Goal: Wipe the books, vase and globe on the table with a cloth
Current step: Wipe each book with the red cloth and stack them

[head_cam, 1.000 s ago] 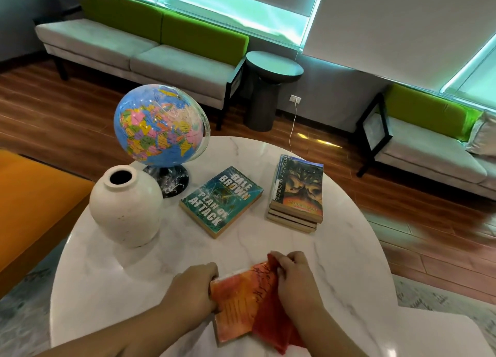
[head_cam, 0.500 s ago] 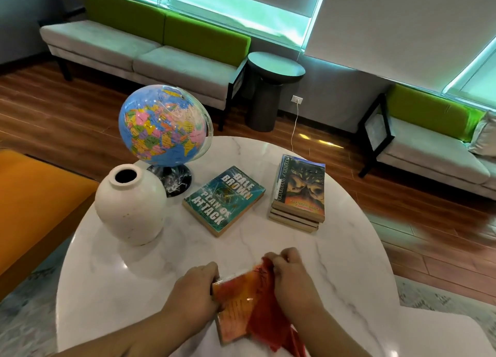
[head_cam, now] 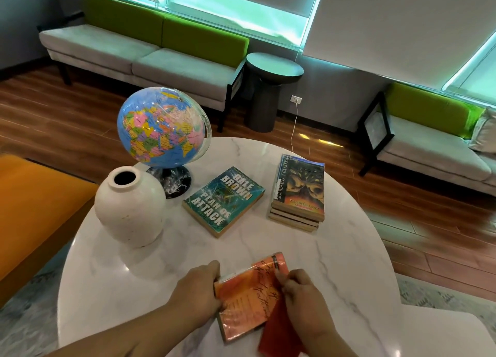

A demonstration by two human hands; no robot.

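Note:
An orange book lies at the near edge of the round white marble table. My left hand grips its left edge. My right hand holds a red cloth bunched against the book's right side. Farther back lie a teal book titled "Plan of Attack" and a stack of three books. A cream round vase stands at the left, with a blue globe on a black base behind it.
An orange seat stands left of the table. Grey sofas with green backs line the far wall, with a dark round side table between them. A white surface shows at the lower right.
My right hand has drawn the cloth down toward me over the orange book, baring more of its cover. My left hand keeps hold of the book's left edge.

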